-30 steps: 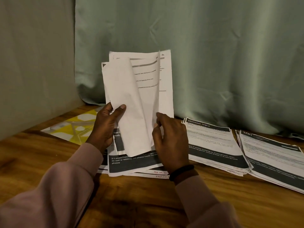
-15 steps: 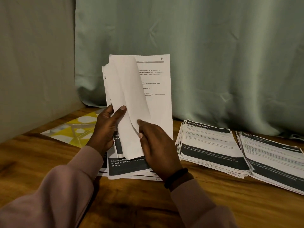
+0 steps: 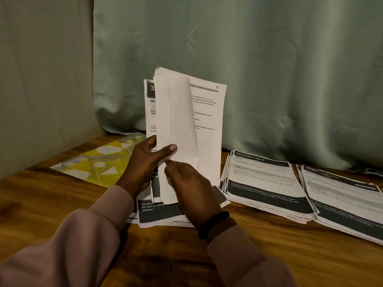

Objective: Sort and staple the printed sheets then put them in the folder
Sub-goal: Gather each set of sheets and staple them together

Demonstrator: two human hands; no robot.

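Flipping leftward — another sheet (image 3: 176, 129), right hand (image 3: 192, 185).

Wooden table (image 3: 62, 206): 3 paper stacks (image 3: 267, 189), yellow folder (image 3: 99, 162).

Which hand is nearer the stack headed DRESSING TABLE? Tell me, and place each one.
Right. The right hand is just left of the DRESSING TABLE stack, at the held sheets' lower edge; the left hand grips those sheets farther left.
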